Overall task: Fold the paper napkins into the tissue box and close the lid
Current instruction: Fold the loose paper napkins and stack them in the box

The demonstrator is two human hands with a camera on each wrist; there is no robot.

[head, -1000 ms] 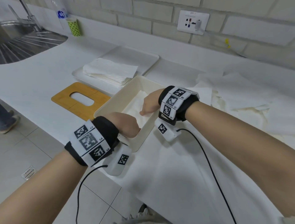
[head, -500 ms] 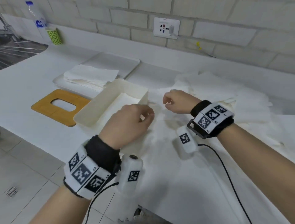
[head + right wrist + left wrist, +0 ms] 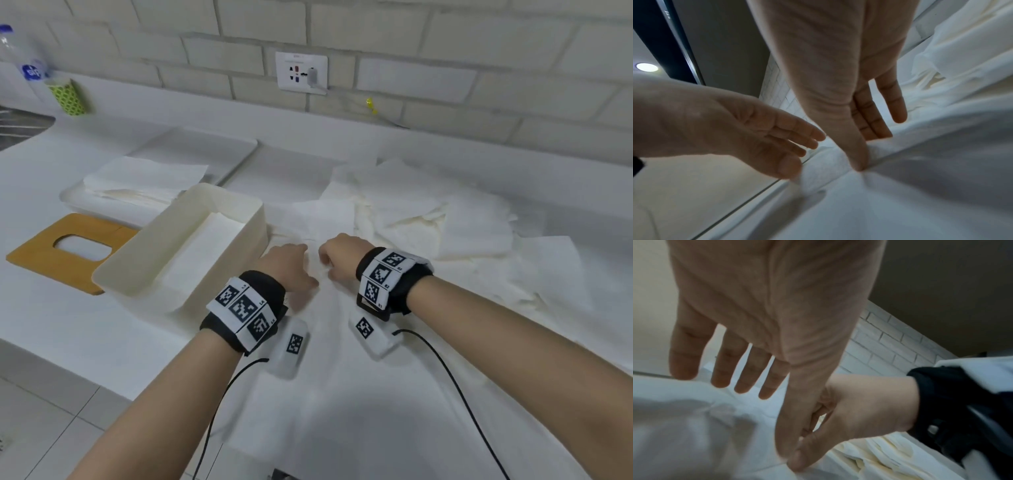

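The right hand [image 3: 838, 65] reaches down from the top of the right wrist view, its fingers [image 3: 894, 104] straight and pointing downward. Its thumb tip is pressed onto a raised fold in a white paper napkin [image 3: 920, 186] that spreads across the lower right. The left hand [image 3: 731, 126] comes in from the left edge, palm showing, its fingers extended toward the right hand and its thumb touching the same fold. Between the thumbs the paper is bunched into a ridge. More loose, crumpled napkins [image 3: 962, 56] are piled at the upper right. A pale brick wall [image 3: 779, 91] shows between the hands, and a round ceiling light [image 3: 647, 67] glows at the left.
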